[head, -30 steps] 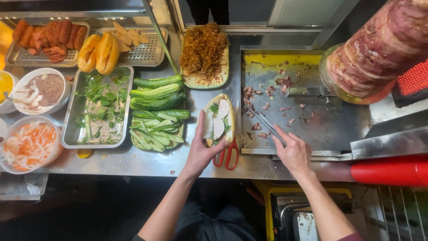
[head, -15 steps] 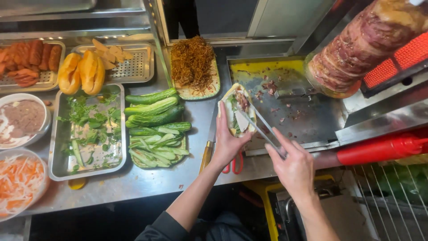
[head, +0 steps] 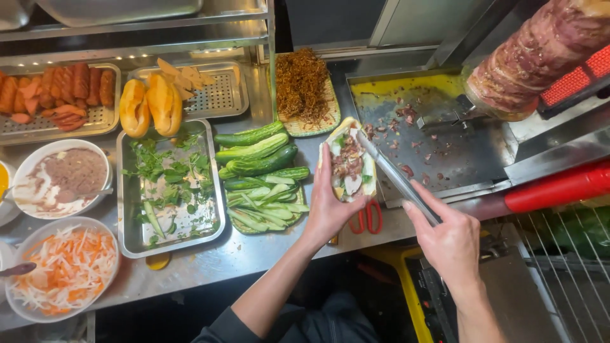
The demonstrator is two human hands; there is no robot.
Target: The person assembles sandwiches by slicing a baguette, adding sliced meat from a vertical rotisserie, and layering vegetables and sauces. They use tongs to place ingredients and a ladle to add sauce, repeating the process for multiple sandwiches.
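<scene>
Over the steel counter (head: 210, 267), the right hand (head: 448, 238) is pinching tongs (head: 394, 174) shut, tips resting in the open roll (head: 348, 162). That roll is lying cupped in the left hand (head: 327, 206), beside the cucumbers (head: 257, 152). Keeping it level should be stopping meat from spilling.

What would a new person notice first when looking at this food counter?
Probably the split bread roll at the centre, filled with meat and herbs, held in the left hand while the right hand brings metal tongs to it. At the upper right stands a large cone of stacked meat beside a glowing red heater.
</scene>
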